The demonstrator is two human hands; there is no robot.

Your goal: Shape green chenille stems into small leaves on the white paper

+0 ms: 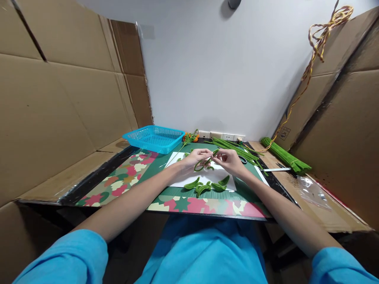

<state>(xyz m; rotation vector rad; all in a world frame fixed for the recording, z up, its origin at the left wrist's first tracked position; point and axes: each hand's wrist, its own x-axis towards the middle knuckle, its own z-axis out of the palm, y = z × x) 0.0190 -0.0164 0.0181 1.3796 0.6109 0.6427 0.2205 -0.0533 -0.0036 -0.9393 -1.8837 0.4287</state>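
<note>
Both my hands meet over a white sheet (183,180) on the table. My left hand (194,158) and my right hand (229,159) each pinch the same green pipe cleaner (205,163), which curls into a loop between them. Several finished green leaf shapes (204,186) lie on the sheet just in front of my hands. A few small green pieces (179,159) rest to the left of my left hand.
A blue plastic basket (154,138) stands at the back left. Loose green pipe cleaners (233,148) lie behind my hands, a bundled bunch (284,156) at the right. Orange flowers (189,137), wall sockets (222,136), and cardboard walls surround the camouflage-patterned mat (118,181).
</note>
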